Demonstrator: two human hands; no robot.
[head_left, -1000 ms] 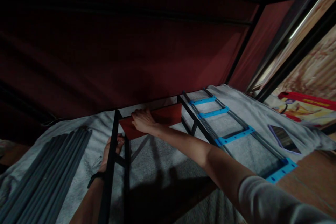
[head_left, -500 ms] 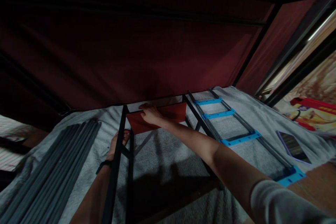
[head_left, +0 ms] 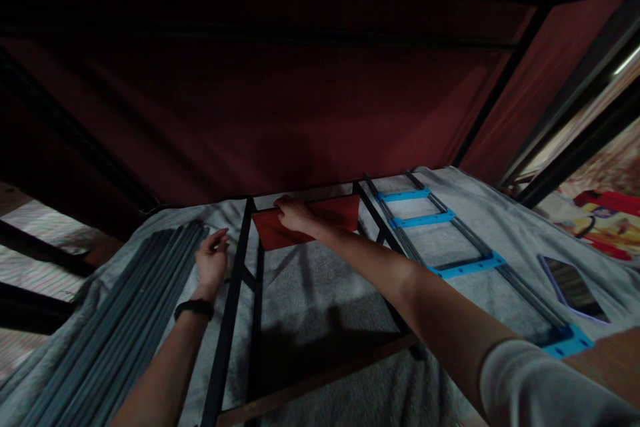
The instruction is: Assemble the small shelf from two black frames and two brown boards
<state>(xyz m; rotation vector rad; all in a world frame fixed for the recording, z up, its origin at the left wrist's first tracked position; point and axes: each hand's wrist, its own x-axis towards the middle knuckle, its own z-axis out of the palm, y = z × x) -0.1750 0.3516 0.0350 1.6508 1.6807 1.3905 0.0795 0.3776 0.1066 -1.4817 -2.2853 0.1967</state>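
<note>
A black metal frame (head_left: pixel 233 307) stands on a grey cloth in front of me, with a reddish-brown board (head_left: pixel 339 213) across its far end. My right hand (head_left: pixel 296 215) is closed over the top edge of that board, its fingers partly hidden. Left of the frame, my left hand (head_left: pixel 211 260) is raised, apart from the frame's side bar. Its fingers are loosely curled with a gap to the thumb, and I see nothing held in them. A dark band (head_left: pixel 194 309) circles the left wrist. The frame's near end has a brown-edged board (head_left: pixel 320 373), mostly in shadow.
Several grey tubes (head_left: pixel 135 307) lie side by side at left. On the right lie dark rods joined by blue plastic crosspieces (head_left: pixel 423 220), then a phone (head_left: pixel 575 288) and a red-and-yellow package (head_left: pixel 607 223). A dark red panel (head_left: pixel 310 113) rises behind the grey cloth (head_left: pixel 450 200).
My left hand has come away from the frame's side bar, moving left and up. My right hand stays on the board. The whole view has shifted slightly.
</note>
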